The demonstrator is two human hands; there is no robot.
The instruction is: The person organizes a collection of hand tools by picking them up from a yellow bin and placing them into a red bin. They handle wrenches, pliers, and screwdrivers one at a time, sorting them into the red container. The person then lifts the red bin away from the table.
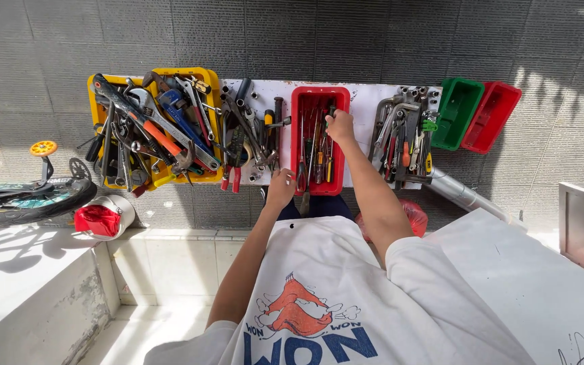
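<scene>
A red bin (297, 122) full of screwdrivers and slim tools stands on a white board (366, 101) on the floor. My right hand (340, 126) reaches into the bin's far right part, fingers closed around a tool handle there. My left hand (280, 187) rests at the bin's near left corner, fingers curled on a tool at its edge; what it grips is partly hidden.
A yellow bin (207, 78) heaped with wrenches and pipe wrenches stands left, loose pliers and sockets (251, 135) beside it. Right of the red bin lies a wrench pile (403, 138), then an empty green bin (457, 111) and red bin (491, 115). A small bicycle wheel (32, 199) lies far left.
</scene>
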